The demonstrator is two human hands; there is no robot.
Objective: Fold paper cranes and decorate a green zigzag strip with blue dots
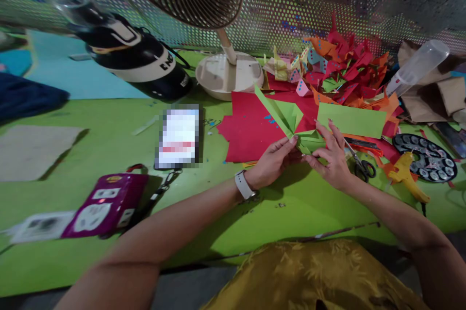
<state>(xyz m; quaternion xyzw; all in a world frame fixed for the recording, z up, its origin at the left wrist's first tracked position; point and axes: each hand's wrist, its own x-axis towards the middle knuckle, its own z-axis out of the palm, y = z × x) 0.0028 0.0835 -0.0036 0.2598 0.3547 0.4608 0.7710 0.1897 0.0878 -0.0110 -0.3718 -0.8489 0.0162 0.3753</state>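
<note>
A folded light green paper figure (286, 115), with pointed flaps standing up, is held between both hands above the table's right half. My left hand (273, 162), with a pale watch on its wrist, pinches the figure's lower part between thumb and fingers. On the other side my right hand (331, 157) has its fingers on the right flap, thumb underneath. Red paper sheets (251, 138) lie flat beneath and behind the figure. Just past my right hand lies a flat green paper rectangle (355, 121). Scissors with black handles (364, 169) rest right of that hand.
A heap of folded coloured paper pieces (345, 65) fills the back right. A yellow glue gun (409, 176) lies by a black paint palette (433, 157). Leftward are a fan (229, 74), a black bottle (145, 62), a phone (178, 138) and a purple box-shaped device (105, 205).
</note>
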